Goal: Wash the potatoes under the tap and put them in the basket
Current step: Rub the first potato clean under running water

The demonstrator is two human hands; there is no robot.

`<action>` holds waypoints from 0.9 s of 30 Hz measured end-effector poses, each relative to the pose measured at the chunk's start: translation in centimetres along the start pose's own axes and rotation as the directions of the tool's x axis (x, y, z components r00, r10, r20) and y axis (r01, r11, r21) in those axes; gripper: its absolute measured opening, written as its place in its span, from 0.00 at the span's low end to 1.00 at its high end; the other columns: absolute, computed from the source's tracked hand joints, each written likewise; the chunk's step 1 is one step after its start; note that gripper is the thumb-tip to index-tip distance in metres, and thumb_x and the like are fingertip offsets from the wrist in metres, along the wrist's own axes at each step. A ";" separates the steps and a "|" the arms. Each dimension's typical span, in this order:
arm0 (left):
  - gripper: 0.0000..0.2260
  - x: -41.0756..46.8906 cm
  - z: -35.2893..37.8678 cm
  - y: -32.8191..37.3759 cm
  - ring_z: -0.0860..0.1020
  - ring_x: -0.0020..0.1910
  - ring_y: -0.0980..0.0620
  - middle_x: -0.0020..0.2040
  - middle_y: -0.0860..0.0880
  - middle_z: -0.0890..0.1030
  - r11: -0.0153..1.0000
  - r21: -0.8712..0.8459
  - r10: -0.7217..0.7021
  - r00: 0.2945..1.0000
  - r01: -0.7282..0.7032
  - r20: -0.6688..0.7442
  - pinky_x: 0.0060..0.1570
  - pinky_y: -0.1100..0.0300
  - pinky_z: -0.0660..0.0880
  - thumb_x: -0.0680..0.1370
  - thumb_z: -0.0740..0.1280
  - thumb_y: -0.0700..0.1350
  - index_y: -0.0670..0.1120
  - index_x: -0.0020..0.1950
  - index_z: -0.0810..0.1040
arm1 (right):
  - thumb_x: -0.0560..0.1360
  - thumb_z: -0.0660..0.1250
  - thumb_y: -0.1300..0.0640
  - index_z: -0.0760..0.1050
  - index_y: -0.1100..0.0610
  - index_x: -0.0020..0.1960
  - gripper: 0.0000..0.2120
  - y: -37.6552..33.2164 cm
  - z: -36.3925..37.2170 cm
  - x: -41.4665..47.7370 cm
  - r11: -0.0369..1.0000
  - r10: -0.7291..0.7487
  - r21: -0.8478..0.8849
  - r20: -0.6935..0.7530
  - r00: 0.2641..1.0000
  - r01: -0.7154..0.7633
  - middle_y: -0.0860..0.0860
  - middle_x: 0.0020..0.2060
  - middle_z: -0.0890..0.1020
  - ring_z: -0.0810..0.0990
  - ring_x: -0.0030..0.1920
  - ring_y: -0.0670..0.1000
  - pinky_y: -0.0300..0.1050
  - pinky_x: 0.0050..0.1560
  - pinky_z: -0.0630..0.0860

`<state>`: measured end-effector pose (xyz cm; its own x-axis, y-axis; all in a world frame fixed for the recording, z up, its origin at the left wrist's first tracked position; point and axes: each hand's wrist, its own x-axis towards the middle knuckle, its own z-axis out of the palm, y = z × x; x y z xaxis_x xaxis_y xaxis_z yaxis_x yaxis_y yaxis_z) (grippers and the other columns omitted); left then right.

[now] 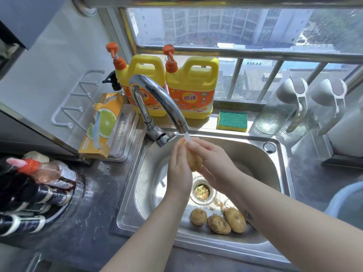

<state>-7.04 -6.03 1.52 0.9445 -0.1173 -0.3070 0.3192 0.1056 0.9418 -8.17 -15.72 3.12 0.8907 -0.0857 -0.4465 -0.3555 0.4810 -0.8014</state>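
A potato (194, 161) is held between my two hands over the steel sink (261, 154), right under the tap (157, 95), whose water stream falls onto it. My left hand (179, 169) presses its left side with fingers nearly straight. My right hand (212, 161) wraps around its right side with curled fingers. Three more potatoes (219, 220) lie on the sink floor near the front rim, below my right forearm. A pale blue rim (341, 195) at the right edge may be the basket; little of it shows.
Two yellow detergent jugs (190, 89) and a green-yellow sponge (232, 120) stand behind the sink on the sill. A drain strainer (202, 191) holds scraps. Several bottles (39, 183) crowd the left counter, with a lemon-print box (102, 124) nearby. Glass jugs (294, 108) stand at right.
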 end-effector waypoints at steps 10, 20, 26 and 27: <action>0.36 -0.3 -1.6 -1.4 0.76 0.68 0.55 0.70 0.52 0.75 0.966 0.256 -0.017 0.975 -0.042 0.222 0.69 0.47 0.72 0.73 0.69 0.60 0.58 0.79 0.59 | 0.85 0.58 0.57 0.80 0.63 0.58 0.15 0.0 -0.5 0.7 0.984 0.143 0.109 0.006 0.990 -0.143 0.58 0.47 0.83 0.83 0.46 0.54 0.48 0.48 0.78; 0.29 -0.3 -1.3 -0.3 0.78 0.59 0.65 0.59 0.60 0.81 0.859 0.488 0.040 0.971 -0.154 0.236 0.58 0.56 0.78 0.78 0.70 0.44 0.53 0.76 0.62 | 0.75 0.75 0.56 0.86 0.59 0.52 0.08 -0.9 -0.9 0.8 0.942 -0.074 -0.327 0.029 0.997 0.080 0.61 0.49 0.87 0.86 0.53 0.57 0.54 0.61 0.80; 0.34 -0.3 -1.6 -0.1 0.81 0.59 0.58 0.61 0.56 0.81 0.872 0.472 0.039 0.980 -0.129 0.197 0.60 0.47 0.78 0.74 0.70 0.56 0.58 0.78 0.61 | 0.83 0.64 0.57 0.82 0.68 0.57 0.15 -1.3 -1.8 1.2 0.976 -0.005 -0.216 0.128 0.992 0.033 0.64 0.48 0.85 0.83 0.48 0.58 0.50 0.53 0.80; 0.34 -0.2 -1.5 0.0 0.81 0.59 0.57 0.61 0.55 0.81 0.884 0.452 0.032 0.979 -0.122 0.202 0.60 0.46 0.78 0.73 0.71 0.55 0.56 0.77 0.62 | 0.81 0.67 0.55 0.83 0.64 0.57 0.13 -1.3 -1.9 1.2 0.964 -0.026 -0.260 0.149 0.989 0.064 0.61 0.49 0.86 0.85 0.50 0.58 0.49 0.55 0.80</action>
<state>-7.14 -4.54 1.39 0.9189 -0.3111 -0.2427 0.1314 -0.3386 0.9317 -7.18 -18.08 2.87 0.9319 0.0324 -0.3613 -0.3587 0.2314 -0.9043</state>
